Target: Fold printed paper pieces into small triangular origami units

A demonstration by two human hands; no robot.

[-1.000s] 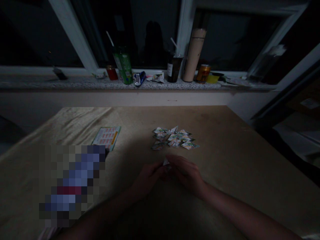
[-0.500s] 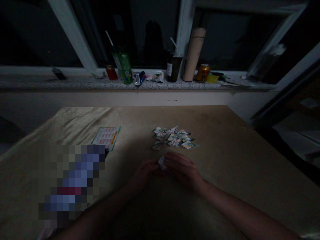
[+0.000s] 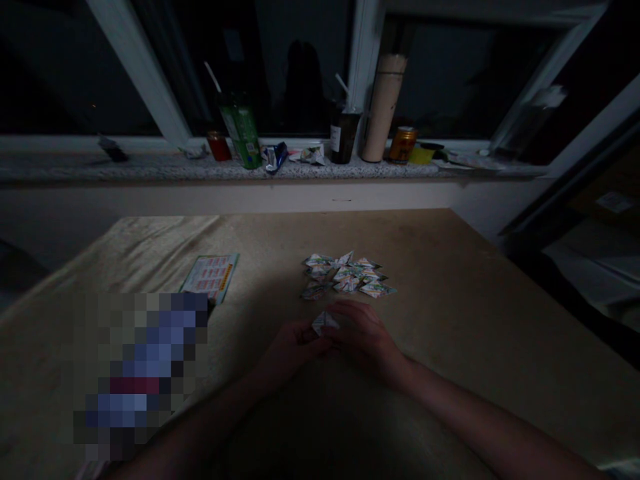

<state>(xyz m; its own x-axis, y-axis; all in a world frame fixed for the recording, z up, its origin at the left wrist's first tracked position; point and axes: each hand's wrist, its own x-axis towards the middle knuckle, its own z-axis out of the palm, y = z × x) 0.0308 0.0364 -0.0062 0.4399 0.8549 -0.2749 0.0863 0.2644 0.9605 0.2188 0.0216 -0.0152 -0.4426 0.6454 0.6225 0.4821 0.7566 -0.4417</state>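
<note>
A small folded piece of printed paper (image 3: 324, 321) is held between both hands, above the near middle of the table. My left hand (image 3: 295, 343) grips its left and lower side, with the thumb pointing right. My right hand (image 3: 364, 333) closes on the paper from the right, its fingers bent over the top edge. Just beyond the hands lies a cluster of several folded paper pieces (image 3: 347, 275), pointed and printed in the same way, set close together in rows. The dim light hides the finer folds.
A printed sheet or booklet (image 3: 209, 275) lies at left, near a blurred-out blue object (image 3: 155, 353) on the table (image 3: 450, 280). Along the windowsill (image 3: 300, 171) stand a green bottle (image 3: 245, 137), a dark cup with a straw (image 3: 344, 137), a tall beige flask (image 3: 384, 110) and a gold can (image 3: 403, 145).
The left thumb has come up onto the front of the folded paper, and more of the paper's pale face shows. Both hands stay in nearly the same place; the view shifts slightly.
</note>
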